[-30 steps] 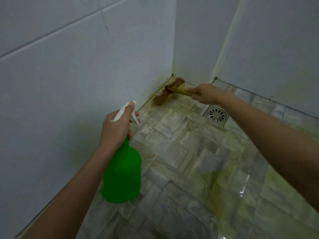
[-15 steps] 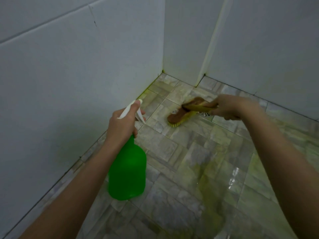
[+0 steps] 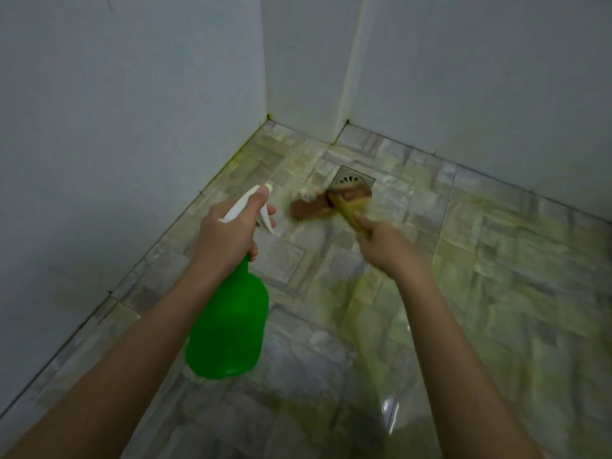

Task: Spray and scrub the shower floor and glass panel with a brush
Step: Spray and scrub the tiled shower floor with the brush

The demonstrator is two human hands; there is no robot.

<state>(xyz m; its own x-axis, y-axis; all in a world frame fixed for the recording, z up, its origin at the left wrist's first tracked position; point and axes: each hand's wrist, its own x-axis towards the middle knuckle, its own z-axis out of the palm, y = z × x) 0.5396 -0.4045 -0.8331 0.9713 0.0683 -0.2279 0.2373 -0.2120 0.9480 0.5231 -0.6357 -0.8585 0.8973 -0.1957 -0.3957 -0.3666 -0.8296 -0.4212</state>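
Left hand (image 3: 228,233) grips spray bottle (image 3: 228,326) at its neck; bottle body hangs below the hand, nozzle points ahead of it. Right hand (image 3: 384,246) sits to its right, apart, gripping the brush (image 3: 318,207) handle. Brush head lies on the floor (image 3: 496,260) just ahead of right hand, ahead-right of left hand. Drain (image 3: 352,178) is just behind brush head, partly covered by it. Wall (image 3: 116,127) stands left of left hand. Room corner is well ahead of both hands.

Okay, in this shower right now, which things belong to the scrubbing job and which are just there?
Part of the job:
green spray bottle, gripped by left hand
brush, held by right hand
shower floor

Just there:
floor drain, partly under the brush
white wall
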